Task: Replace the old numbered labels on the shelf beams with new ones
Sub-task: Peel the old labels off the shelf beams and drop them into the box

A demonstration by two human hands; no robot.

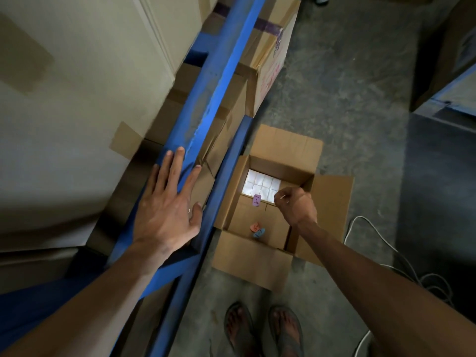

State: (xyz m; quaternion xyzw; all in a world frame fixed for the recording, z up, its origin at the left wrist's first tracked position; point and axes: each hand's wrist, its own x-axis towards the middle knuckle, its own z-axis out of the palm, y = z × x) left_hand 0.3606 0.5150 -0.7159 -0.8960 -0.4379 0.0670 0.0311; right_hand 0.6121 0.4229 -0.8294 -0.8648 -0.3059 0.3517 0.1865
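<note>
At the centre right of the frame the right hand (296, 207) hangs over an open cardboard box (332, 202) on the floor, its fingers curled in and pinching a thin pale sliver, too small to identify. Just left of that hand a purple label (257, 200) sits at the edge of a block of white packets (260, 186) packed in the box's far half; its dark handwritten mark cannot be read. Nearer the lower edge of the box an orange label (255, 226) and a blue label (259, 232) lie overlapping on an inner cardboard flap, their scrawl also illegible. To the left of centre the left hand (167, 210) lies flat and spread wide on the blue shelf beam (206, 99), holding nothing. The beam runs diagonally from the lower left to the top centre. Behind it, upper left, stand large taped cartons (77, 86). At the top centre another carton (270, 60) carries purple tape and blurred pink print.
</note>
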